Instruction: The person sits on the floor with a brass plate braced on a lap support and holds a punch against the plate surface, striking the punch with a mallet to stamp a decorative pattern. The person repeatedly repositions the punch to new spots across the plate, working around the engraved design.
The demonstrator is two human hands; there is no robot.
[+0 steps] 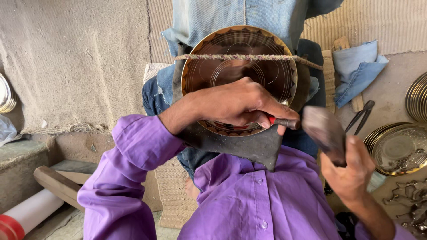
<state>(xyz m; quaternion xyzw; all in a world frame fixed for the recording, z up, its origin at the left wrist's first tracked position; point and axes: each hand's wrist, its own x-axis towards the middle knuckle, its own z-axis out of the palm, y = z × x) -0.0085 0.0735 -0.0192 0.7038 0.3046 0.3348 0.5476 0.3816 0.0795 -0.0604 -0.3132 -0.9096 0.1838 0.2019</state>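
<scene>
While the left hand (235,104) pinches a short punch tool (284,123) with a red band, fingers closed tight round it, its tip sits on the lower rim of the round brass plate (238,66). Right hand (351,171) is fisted round the handle of a hammer (324,129), head blurred, just right of the punch butt. Punch long axis runs roughly left-right, butt facing the hammer. Plate is propped upright against denim-clad knees (231,18), a twisted cord (244,57) across its face, a dark wedge-shaped support (253,149) below. Left hand touches the plate; right is near, not touching. More brass plates (396,149) and tongs (362,115) lie on the floor at right.
</scene>
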